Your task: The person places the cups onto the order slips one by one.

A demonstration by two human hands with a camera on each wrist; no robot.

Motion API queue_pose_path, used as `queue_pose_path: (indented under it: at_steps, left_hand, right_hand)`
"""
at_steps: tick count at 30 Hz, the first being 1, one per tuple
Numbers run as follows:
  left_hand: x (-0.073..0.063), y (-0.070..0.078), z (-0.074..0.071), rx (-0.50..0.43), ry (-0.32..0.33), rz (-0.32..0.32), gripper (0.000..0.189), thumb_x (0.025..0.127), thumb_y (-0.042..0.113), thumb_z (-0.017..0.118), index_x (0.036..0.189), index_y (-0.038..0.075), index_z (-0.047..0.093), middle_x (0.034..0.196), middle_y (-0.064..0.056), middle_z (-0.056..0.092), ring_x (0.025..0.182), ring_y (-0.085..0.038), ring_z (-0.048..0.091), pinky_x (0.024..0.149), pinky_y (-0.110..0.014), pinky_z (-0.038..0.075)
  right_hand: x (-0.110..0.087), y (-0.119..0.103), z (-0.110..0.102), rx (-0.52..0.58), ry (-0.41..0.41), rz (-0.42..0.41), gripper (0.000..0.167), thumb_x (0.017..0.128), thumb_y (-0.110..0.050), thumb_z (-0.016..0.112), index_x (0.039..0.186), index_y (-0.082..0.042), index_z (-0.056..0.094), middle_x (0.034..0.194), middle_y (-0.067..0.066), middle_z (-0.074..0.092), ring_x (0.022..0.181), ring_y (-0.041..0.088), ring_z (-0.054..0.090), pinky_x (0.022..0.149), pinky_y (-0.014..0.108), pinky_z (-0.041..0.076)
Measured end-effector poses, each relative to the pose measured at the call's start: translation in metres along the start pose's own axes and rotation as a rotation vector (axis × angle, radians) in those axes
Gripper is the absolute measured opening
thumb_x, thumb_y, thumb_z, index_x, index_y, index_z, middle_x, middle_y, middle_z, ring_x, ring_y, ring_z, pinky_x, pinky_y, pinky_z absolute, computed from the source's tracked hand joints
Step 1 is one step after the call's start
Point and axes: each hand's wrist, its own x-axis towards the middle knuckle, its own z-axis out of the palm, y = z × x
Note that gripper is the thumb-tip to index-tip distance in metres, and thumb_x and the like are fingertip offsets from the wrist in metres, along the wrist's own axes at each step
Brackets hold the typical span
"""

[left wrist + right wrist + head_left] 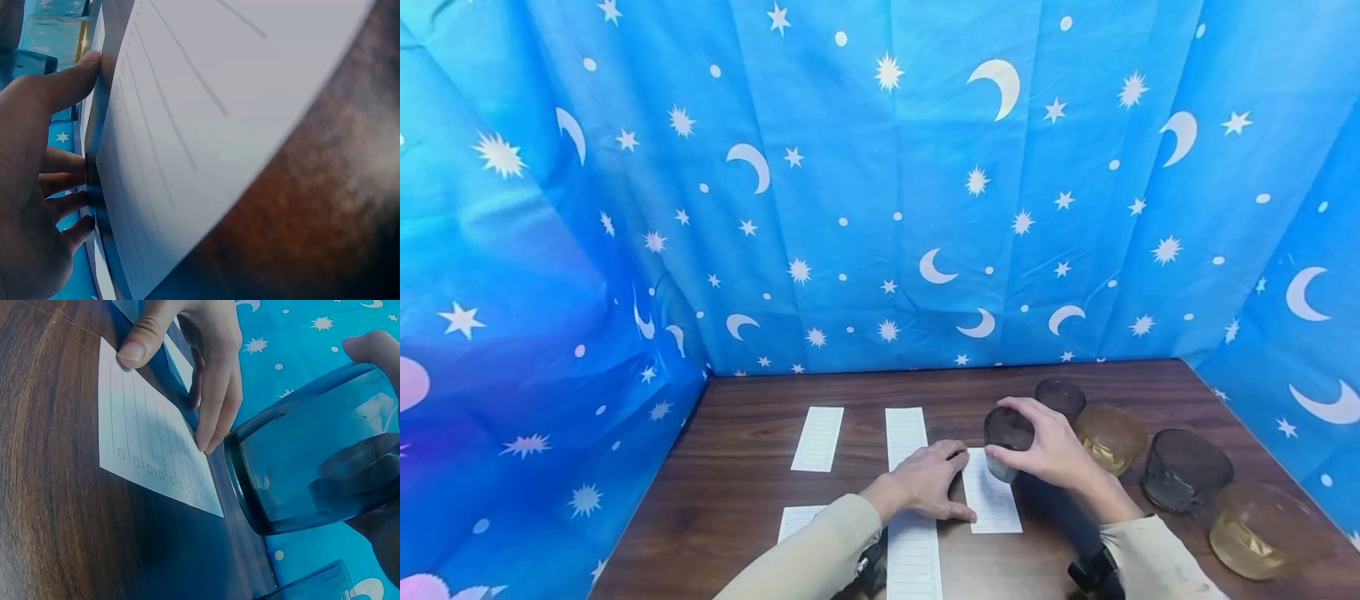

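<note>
My right hand (pixel 1054 446) grips a dark tinted glass cup (pixel 1006 431) by its sides, over the far end of a printed paper slip (pixel 996 510). In the right wrist view the cup (pixel 300 465) looks blue and see-through. Its base seems to hang just above the tabletop. With fingers spread, my left hand (pixel 927 482) rests at the left edge of that slip. Its thumb touches the near corner of the slip (pixel 140 419), and the fingertips come down by the far end. Ruled lines and small checkboxes run down the paper.
Right of my right hand stand a small dark glass cup (pixel 1062 395), an amber bowl (pixel 1108 433), a dark bowl (pixel 1187 467) and a larger amber bowl (pixel 1258 533). More slips lie leftward: a long strip (pixel 913 558), a far-left slip (pixel 818 439) and a partly hidden one (pixel 797 518).
</note>
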Motion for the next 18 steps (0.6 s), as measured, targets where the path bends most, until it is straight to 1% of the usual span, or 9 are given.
queue_pose_path:
  at_steps: [4, 8, 12, 14, 16, 18]
  left_hand:
    - [0.0011, -0.0011, 0.0007, -0.007, -0.005, -0.001, 0.096, 0.078, 0.077, 0.057, 0.149, 0.014, 0.040, 0.154, 0.000, 0.037, 0.143, -0.016, 0.034, 0.114, -0.031, 0.035]
    - [0.0031, -0.0014, 0.0017, -0.014, 0.011, 0.008, 0.096, 0.078, 0.077, 0.057, 0.149, 0.014, 0.041, 0.153, -0.001, 0.038, 0.143, -0.016, 0.034, 0.114, -0.032, 0.036]
    - [0.0036, -0.0020, 0.0011, -0.015, 0.031, 0.012, 0.095, 0.078, 0.076, 0.058, 0.147, 0.013, 0.043, 0.152, -0.001, 0.040, 0.141, -0.015, 0.036, 0.113, -0.031, 0.036]
    - [0.0030, -0.0022, 0.0011, -0.019, 0.030, 0.007, 0.095, 0.077, 0.076, 0.059, 0.147, 0.014, 0.043, 0.151, -0.001, 0.040, 0.141, -0.015, 0.036, 0.113, -0.031, 0.036]
    - [0.0022, -0.0023, 0.0011, -0.023, 0.023, 0.004, 0.095, 0.077, 0.076, 0.059, 0.147, 0.014, 0.044, 0.151, 0.000, 0.041, 0.141, -0.015, 0.037, 0.113, -0.031, 0.036]
    - [0.0018, -0.0024, 0.0010, -0.022, 0.016, 0.003, 0.095, 0.077, 0.077, 0.059, 0.147, 0.014, 0.044, 0.150, 0.000, 0.041, 0.141, -0.015, 0.037, 0.113, -0.031, 0.037]
  right_hand:
    - [0.0016, -0.0006, 0.0008, 0.002, -0.006, -0.003, 0.065, 0.067, -0.042, 0.087, 0.121, -0.014, 0.063, 0.115, 0.006, 0.068, 0.103, 0.024, 0.065, 0.083, 0.046, 0.053]
    - [0.0020, -0.0002, 0.0011, 0.002, -0.011, 0.004, 0.065, 0.067, -0.042, 0.086, 0.121, -0.013, 0.063, 0.116, 0.007, 0.068, 0.104, 0.026, 0.064, 0.085, 0.048, 0.053]
    - [0.0024, -0.0012, 0.0024, 0.014, -0.027, 0.025, 0.066, 0.068, -0.043, 0.085, 0.122, -0.012, 0.062, 0.118, 0.010, 0.067, 0.108, 0.030, 0.063, 0.089, 0.060, 0.046]
    - [0.0021, -0.0022, 0.0041, 0.018, -0.041, 0.035, 0.067, 0.069, -0.044, 0.085, 0.123, -0.012, 0.062, 0.120, 0.011, 0.066, 0.109, 0.031, 0.062, 0.090, 0.063, 0.044]
    - [0.0013, -0.0033, 0.0057, 0.019, -0.054, 0.042, 0.067, 0.069, -0.045, 0.084, 0.123, -0.013, 0.062, 0.120, 0.011, 0.066, 0.108, 0.030, 0.062, 0.089, 0.062, 0.046]
    - [0.0004, -0.0042, 0.0070, 0.021, -0.060, 0.043, 0.067, 0.069, -0.045, 0.085, 0.124, -0.013, 0.062, 0.120, 0.010, 0.066, 0.107, 0.029, 0.063, 0.087, 0.056, 0.050]
